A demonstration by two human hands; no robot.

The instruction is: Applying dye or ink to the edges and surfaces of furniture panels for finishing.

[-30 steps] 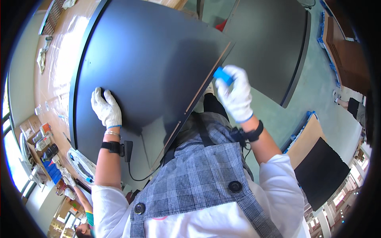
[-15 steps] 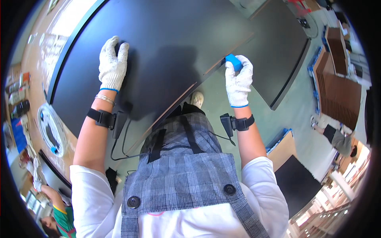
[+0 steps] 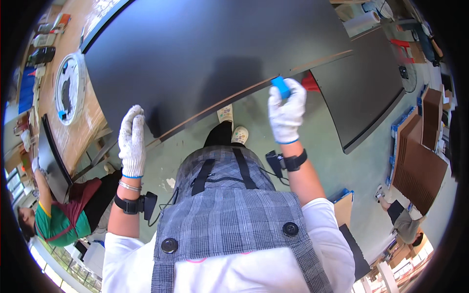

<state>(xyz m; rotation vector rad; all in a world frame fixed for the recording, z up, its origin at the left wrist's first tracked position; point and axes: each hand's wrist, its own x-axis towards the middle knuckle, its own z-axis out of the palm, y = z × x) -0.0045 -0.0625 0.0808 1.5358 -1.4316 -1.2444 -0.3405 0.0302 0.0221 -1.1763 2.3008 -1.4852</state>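
Blue block (image 3: 280, 87), long axis tilting upper-left, in right grip (image 3: 287, 113)

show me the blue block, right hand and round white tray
Blue block (image 3: 280, 87): head view, middle of its face
Right hand (image 3: 286, 113): head view, middle of the glove
Round white tray (image 3: 77, 92): head view, pale right side

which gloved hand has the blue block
The right hand: it pinches the blue block. The left hand, by the large dark panel, shows no block.
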